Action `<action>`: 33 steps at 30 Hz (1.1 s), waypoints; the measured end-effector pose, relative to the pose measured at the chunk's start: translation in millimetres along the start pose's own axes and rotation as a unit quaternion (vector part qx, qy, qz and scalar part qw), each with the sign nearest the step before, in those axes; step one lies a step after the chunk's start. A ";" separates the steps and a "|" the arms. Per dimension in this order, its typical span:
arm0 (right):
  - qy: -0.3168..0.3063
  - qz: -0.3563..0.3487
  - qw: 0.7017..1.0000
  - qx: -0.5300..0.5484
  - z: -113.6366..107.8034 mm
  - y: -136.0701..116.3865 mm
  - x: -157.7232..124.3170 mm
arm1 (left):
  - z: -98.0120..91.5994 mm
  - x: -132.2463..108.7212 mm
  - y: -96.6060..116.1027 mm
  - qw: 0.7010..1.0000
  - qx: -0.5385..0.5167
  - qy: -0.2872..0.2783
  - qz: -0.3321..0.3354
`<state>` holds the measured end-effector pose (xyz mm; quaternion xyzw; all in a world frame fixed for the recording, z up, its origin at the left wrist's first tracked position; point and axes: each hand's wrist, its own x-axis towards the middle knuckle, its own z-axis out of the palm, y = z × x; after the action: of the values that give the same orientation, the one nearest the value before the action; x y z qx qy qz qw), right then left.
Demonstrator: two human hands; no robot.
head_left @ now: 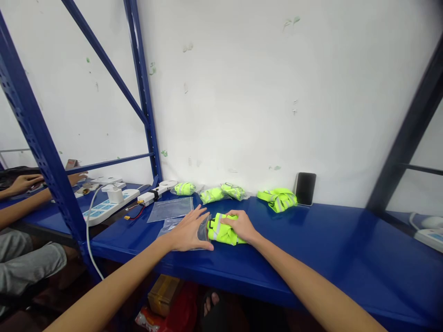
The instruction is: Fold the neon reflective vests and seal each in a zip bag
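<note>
So the neon yellow bundle (223, 234) with the pale stripes is just below the centre of the frame, lying on the blue bench (297, 249). The right grip (242, 226) has it pinched, thumb and fingers closed on the top right part of the fabric. The left grip (189, 230) is spread wide, thumb stuck well out from the fingers, over a clear plastic bag (169, 224) just left of the bundle. Can't tell if it's actually got hold of any plastic, or if the bundle's edge is inside the bag.

Another flat clear bag (171, 209) sits right behind that one. Along the wall, mid-frame, there are three bagged neon bundles, then a loose neon piece (278, 200) further right, next to a dark-screened phone (305, 188) leaning on the wall.

Left side of the frame: white power strip (114, 207) with a plug in it, and past the blue upright, a co-worker's hand (26, 184). Cardboard box (164, 293) down at bottom centre-left, under the bench.
</note>
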<state>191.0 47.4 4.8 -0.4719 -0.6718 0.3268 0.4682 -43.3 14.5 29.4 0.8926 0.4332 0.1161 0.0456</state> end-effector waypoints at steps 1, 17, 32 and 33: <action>-0.003 0.003 1.000 -0.012 -0.2 0.2 0.0 | -0.5 -1.1 -1.2 1.000 0.004 -0.014 0.003; -0.042 0.032 0.998 0.015 -4.7 2.8 2.5 | 15.2 3.1 10.7 0.998 -0.033 0.061 -0.010; -0.020 -0.074 0.992 -0.104 -14.5 -11.0 0.8 | 19.0 11.8 21.4 0.983 0.072 0.160 0.048; -0.020 -0.092 0.989 -0.115 -14.6 -13.1 -0.4 | 17.9 12.7 22.3 0.983 0.079 0.157 0.059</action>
<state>200.4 42.6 21.3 -0.4523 -0.7542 0.2126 0.4258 -14.3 11.0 18.2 0.8879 0.3896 0.2227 -0.1011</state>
